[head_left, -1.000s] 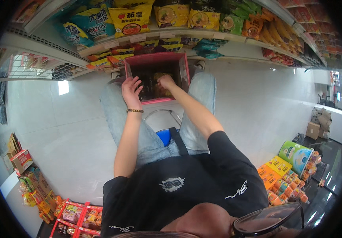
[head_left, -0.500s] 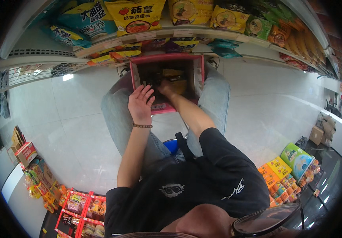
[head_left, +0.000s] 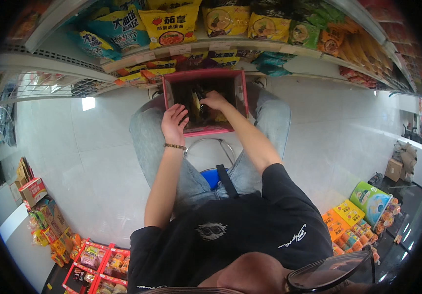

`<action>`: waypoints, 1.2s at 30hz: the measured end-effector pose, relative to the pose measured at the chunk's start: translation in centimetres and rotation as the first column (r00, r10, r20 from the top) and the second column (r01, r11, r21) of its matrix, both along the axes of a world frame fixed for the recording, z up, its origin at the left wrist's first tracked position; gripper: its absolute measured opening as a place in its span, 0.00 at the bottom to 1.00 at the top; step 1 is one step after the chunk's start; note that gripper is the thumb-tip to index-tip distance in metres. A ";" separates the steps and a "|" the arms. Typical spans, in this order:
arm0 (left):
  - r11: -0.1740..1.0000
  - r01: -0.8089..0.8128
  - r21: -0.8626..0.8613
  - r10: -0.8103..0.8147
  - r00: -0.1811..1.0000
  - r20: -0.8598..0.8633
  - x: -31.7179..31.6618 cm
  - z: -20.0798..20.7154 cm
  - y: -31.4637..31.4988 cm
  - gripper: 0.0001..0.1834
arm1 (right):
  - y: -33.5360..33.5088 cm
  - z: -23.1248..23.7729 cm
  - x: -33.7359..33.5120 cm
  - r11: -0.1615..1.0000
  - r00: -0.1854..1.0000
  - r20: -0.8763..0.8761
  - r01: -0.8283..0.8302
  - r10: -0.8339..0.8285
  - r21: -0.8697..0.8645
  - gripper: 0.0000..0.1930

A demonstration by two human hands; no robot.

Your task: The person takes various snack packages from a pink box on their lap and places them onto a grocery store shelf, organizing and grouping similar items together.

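A pink-edged box (head_left: 246, 98) stands between my knees, below the shelf. Inside its shaded interior lie dark and yellow packets, too dim to make out fully. My right hand (head_left: 214, 100) reaches into the box, its fingers closed on a dark packet (head_left: 201, 94) with a pale edge, tilted upright. At the near left corner, my left hand (head_left: 175, 117) rests over the box's rim with its fingers stretched out, and I see nothing held in it. A beaded bracelet (head_left: 174, 146) circles my left wrist.
Ahead, a shelf (head_left: 221, 45) bears yellow, teal and green noodle bags (head_left: 169, 27); a lower shelf holds more packets. My jeans-covered legs flank the box, with a blue stool (head_left: 211, 179) beneath me. Red racks (head_left: 96, 267) and stacked goods (head_left: 350, 220) stand behind on either side.
My right hand has risen slightly inside the box, and a dark packet now shows upright at its fingers. My left hand stays at the left rim. The whole view has shifted a little.
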State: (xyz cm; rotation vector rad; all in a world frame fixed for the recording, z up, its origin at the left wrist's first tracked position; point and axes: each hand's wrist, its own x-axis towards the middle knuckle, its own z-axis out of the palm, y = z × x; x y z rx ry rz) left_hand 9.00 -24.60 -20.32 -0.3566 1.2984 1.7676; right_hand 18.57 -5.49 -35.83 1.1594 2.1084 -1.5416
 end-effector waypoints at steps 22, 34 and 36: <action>0.953 0.278 0.116 -0.173 0.821 -0.544 3.5 1.4 0.9 0.17 | -5.7 19.0 10.4 0.645 0.620 -0.365 0.312 -0.695 -0.698 0.24; 0.930 0.151 0.335 0.000 0.911 -0.412 2.8 3.0 0.4 0.17 | -9.0 19.9 8.6 0.709 0.720 -0.356 0.264 -0.596 -0.654 0.29; 0.922 0.208 0.326 -0.036 0.885 -0.465 3.0 3.4 0.1 0.17 | -9.2 19.7 8.8 0.701 0.705 -0.374 0.244 -0.603 -0.670 0.29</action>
